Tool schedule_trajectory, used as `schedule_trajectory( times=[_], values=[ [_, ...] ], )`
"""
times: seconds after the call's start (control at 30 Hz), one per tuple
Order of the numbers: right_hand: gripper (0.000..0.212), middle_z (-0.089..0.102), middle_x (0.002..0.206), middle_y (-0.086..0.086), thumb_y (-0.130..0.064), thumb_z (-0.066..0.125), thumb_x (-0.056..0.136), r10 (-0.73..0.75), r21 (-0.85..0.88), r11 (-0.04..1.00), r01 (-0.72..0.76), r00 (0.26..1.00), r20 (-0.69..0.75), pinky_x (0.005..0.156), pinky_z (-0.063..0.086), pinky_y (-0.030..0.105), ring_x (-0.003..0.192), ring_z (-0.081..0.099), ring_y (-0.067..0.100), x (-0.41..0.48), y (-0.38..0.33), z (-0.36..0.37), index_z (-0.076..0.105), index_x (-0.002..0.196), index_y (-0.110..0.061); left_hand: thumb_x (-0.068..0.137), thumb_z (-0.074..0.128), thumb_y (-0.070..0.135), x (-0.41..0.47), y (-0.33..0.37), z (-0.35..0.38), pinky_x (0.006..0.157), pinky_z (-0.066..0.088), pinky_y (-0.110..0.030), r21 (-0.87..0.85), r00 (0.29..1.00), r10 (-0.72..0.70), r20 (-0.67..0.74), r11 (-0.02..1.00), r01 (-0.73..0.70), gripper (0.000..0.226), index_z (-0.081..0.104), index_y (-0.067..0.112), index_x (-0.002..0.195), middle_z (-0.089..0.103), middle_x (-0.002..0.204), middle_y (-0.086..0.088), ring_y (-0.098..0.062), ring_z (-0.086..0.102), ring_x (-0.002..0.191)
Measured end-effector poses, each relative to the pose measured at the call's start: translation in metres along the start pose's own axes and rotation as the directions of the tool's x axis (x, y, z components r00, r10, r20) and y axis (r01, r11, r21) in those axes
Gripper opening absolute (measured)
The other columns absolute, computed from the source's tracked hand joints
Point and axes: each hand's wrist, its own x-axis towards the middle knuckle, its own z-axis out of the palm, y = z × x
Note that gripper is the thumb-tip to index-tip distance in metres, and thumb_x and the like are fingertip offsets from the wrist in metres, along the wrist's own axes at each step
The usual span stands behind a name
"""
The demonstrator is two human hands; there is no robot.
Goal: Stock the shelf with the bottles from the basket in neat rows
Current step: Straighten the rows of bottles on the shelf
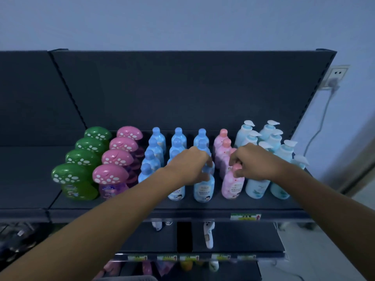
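- green bottles: glossy green all over, with domed caps dotted in white spots.
- purple bottles: see-through violet bodies under pink caps with the same white spots.
- blue bottles: light blue with sky-blue caps; the front ones carry white labels with dark print.
- pink bottles: pale pink with small red marks, coral caps, white label.
- pump bottles: pale aqua, white pump heads.
- shelf: dark slate grey, back panel and deck alike.
- price tag: green and yellow, with a red arrow.
- wall: pale bluish grey.
- socket: white, with a grey cable.
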Motion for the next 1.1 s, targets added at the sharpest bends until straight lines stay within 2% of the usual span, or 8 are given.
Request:
schedule_trajectory(
  times=[0.17, 0.47, 0.6, 0.73, 0.8, 0.97, 1.1],
  values=[
    [0.026, 0.068, 0.104, 0.006, -0.027, 0.073, 0.086, 0.014, 0.015, 1.000, -0.013, 0.998, -0.053, 0.080, 0.051, 0.034, 0.095, 0.064, 0.024, 0.001, 0.002, 0.007, 0.073, 0.111, -0.021, 0.087, 0.074, 0.025, 0.002, 0.003, 0.007, 0.075, 0.048, -0.030, -0.005, 0.998, -0.045, -0.045, 0.999, 0.045, 0.038, 0.070, 0.022, 0.125, 0.072, 0.107, -0.003, -0.020, 0.065, 0.102],
    [0.020, 0.067, 0.097, 0.007, -0.031, 0.077, 0.083, 0.027, 0.063, 0.998, -0.022, 0.997, -0.079, 0.081, 0.055, 0.041, 0.091, 0.061, 0.023, 0.005, -0.001, 0.008, 0.076, 0.100, -0.020, 0.086, 0.078, 0.028, 0.010, -0.002, 0.009, 0.076, 0.046, -0.028, -0.006, 0.996, -0.067, -0.059, 0.998, 0.067, 0.040, 0.071, 0.022, 0.125, 0.072, 0.106, -0.001, -0.019, 0.064, 0.102],
    [0.016, 0.067, 0.094, 0.006, -0.027, 0.077, 0.082, 0.011, 0.054, 0.998, -0.008, 0.998, -0.054, 0.079, 0.055, 0.040, 0.089, 0.061, 0.022, 0.006, 0.000, 0.005, 0.076, 0.097, -0.020, 0.084, 0.080, 0.028, 0.011, -0.004, 0.009, 0.081, 0.055, -0.033, -0.040, 0.995, -0.090, -0.039, 0.995, 0.088, 0.042, 0.071, 0.023, 0.124, 0.072, 0.108, -0.002, -0.018, 0.064, 0.102],
    [0.011, 0.066, 0.089, 0.003, -0.026, 0.077, 0.081, -0.010, 0.052, 0.999, 0.013, 0.999, -0.039, 0.075, 0.053, 0.035, 0.084, 0.056, 0.017, 0.007, 0.001, 0.002, 0.076, 0.091, -0.022, 0.083, 0.081, 0.028, 0.012, -0.002, 0.009, 0.073, 0.045, -0.026, -0.016, 0.996, -0.077, -0.053, 0.997, 0.076, 0.041, 0.072, 0.022, 0.123, 0.073, 0.108, 0.000, -0.018, 0.065, 0.101],
    [0.010, 0.065, 0.086, 0.001, -0.026, 0.077, 0.080, -0.025, 0.048, 0.998, 0.026, 0.999, -0.035, 0.071, 0.049, 0.032, 0.082, 0.052, 0.014, 0.008, 0.001, 0.002, 0.076, 0.090, -0.022, 0.084, 0.080, 0.029, 0.012, -0.002, 0.010, 0.073, 0.045, -0.027, -0.005, 0.995, -0.081, -0.054, 0.997, 0.081, 0.043, 0.072, 0.023, 0.125, 0.072, 0.109, 0.000, -0.019, 0.066, 0.101],
    [0.010, 0.064, 0.086, -0.002, -0.026, 0.077, 0.079, -0.041, 0.045, 0.998, 0.041, 0.999, -0.016, 0.074, 0.053, 0.035, 0.088, 0.054, 0.015, 0.010, 0.005, 0.001, 0.076, 0.089, -0.025, 0.083, 0.081, 0.029, 0.012, -0.004, 0.007, 0.072, 0.043, -0.025, -0.023, 0.996, -0.075, -0.040, 0.997, 0.075, 0.045, 0.071, 0.021, 0.126, 0.072, 0.107, -0.001, -0.012, 0.060, 0.090],
    [0.021, 0.062, 0.088, -0.004, -0.036, 0.080, 0.076, -0.044, 0.068, 0.997, 0.042, 0.999, 0.030, 0.074, 0.053, 0.034, 0.092, 0.056, 0.015, 0.014, 0.007, -0.002, 0.075, 0.095, -0.030, 0.083, 0.078, 0.046, 0.014, -0.006, 0.000, 0.080, 0.053, -0.031, -0.035, 0.996, -0.092, -0.001, 0.995, 0.092, 0.050, 0.069, 0.024, 0.126, 0.074, 0.105, 0.001, -0.014, 0.064, 0.096]
  ],
)
